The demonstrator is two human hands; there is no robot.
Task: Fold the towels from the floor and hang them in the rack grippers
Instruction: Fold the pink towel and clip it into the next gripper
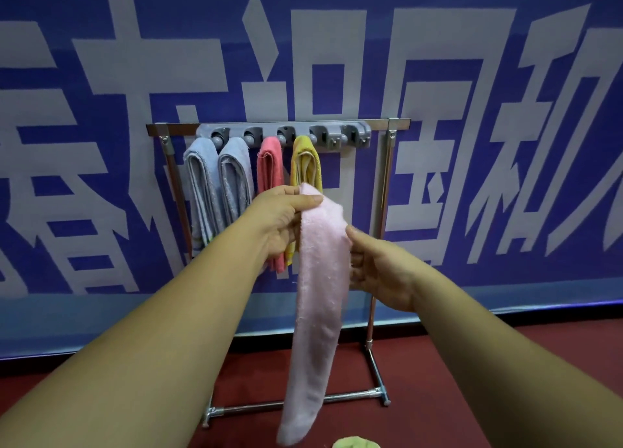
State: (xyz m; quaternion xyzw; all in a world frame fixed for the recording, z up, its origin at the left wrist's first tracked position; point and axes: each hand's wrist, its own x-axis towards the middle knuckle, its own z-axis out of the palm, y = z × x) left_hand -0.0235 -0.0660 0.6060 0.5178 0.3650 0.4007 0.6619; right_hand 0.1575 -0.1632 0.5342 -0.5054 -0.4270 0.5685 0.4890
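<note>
The left hand [281,221] pinches the top of a pale pink towel [320,296], thumb clamped over the fold. The right hand [381,272] seems to grip its right edge lower down. The towel hangs as a long strip in front of the rack [383,208], its tip above the red floor [438,397]. Four clips hold two gray towels [202,191], a coral towel [269,167] and a yellow towel [305,164]. The rightmost clip [354,137] has open space below it.

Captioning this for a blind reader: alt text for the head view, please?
The left hand and right hand hold a long pale pink towel before a rack whose grey grippers carry two blue towels, a coral towel and a yellow towel.
</note>
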